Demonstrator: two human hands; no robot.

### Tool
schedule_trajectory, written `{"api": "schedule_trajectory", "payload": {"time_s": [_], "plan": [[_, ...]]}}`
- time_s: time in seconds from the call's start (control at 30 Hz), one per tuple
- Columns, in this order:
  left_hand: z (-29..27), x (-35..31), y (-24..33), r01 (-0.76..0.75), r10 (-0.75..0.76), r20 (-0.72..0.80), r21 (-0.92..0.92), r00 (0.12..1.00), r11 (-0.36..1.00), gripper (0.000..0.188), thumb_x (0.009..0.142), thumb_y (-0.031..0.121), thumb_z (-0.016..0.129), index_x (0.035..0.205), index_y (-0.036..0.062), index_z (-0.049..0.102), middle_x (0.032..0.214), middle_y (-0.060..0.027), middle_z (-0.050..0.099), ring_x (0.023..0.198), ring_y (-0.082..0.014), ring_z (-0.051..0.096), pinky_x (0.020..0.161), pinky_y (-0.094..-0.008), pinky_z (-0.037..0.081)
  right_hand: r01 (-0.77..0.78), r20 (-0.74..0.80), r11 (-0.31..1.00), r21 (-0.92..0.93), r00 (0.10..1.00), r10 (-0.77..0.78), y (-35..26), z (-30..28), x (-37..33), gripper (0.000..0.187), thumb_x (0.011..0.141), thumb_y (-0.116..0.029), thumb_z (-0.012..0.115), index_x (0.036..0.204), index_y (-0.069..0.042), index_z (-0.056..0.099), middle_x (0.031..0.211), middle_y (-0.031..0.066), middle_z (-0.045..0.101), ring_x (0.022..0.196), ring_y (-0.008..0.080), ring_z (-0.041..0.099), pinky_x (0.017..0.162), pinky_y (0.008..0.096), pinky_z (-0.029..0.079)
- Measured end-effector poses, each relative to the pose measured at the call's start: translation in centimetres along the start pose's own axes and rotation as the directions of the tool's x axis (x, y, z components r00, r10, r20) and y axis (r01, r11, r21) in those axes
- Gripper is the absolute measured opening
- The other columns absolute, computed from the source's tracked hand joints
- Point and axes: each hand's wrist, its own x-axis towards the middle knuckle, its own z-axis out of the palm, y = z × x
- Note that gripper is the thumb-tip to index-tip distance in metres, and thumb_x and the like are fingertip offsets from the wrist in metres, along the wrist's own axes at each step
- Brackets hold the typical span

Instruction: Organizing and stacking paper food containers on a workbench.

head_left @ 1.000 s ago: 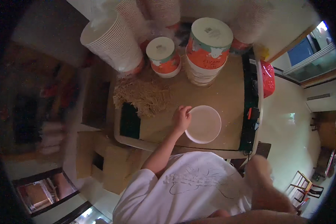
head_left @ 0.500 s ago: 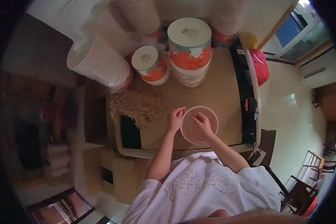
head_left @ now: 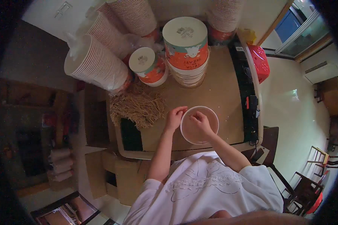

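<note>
A white paper bucket (head_left: 213, 129) stands with its mouth up near the table's front edge. Inside its mouth, my right hand (head_left: 201, 123) has its fingers pinched together close to the left wall; whatever they hold is too small to make out. Just outside the left rim is my left hand (head_left: 174, 118), fingers curled and closed, fingertips at the rim. What is between them cannot be seen. Left of my hands lies a loose heap of brown twine strands (head_left: 139, 107).
Behind stand an upside-down stack of orange-and-green paper buckets (head_left: 187, 56), a smaller upside-down bucket (head_left: 148, 67) and several plastic-wrapped bucket stacks (head_left: 97, 63). A red plastic basket (head_left: 260, 62) is beyond the right table edge. A black-and-red device (head_left: 251, 103) lies along that edge.
The view has shifted slightly and sharpened. Both hands keep their places at the bucket, the right inside and the left at the rim, with only small finger movement.
</note>
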Motion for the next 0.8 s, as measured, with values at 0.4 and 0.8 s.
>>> {"api": "schedule_trajectory", "payload": {"time_s": [0.4, 0.8], "plan": [[0.1, 0.6, 0.2, -0.043, 0.04, 0.056, 0.06, 0.998, 0.997, 0.024, 0.076, -0.002, 0.044, 0.093, 0.0017, 0.06, 0.085, -0.0101, 0.063, 0.079, -0.0158, 0.06, 0.07, -0.0256, 0.046, -0.033, -0.026, 0.997, 0.065, 0.999, 0.035, 0.5, 0.2, 0.2, 0.017, 0.078, -0.01, 0.054, 0.091, 0.001, 0.054, 0.079, 0.0062, 0.058, 0.075, 0.0123, 0.053, 0.069, 0.0251, 0.042], [-0.8, 0.9, 1.7, -0.057, 0.025, 0.205, 0.148, 0.978, 0.987, 0.019, 0.073, 0.003, 0.054, 0.091, 0.0024, 0.062, 0.081, -0.0087, 0.063, 0.075, -0.0129, 0.059, 0.067, -0.0262, 0.046, -0.007, -0.032, 0.999, 0.049, 0.999, 0.009, -0.2, 0.6, 0.5, 0.016, 0.08, -0.013, 0.053, 0.087, 0.001, 0.055, 0.078, 0.0037, 0.057, 0.074, 0.0094, 0.051, 0.067, 0.0228, 0.041]]}}
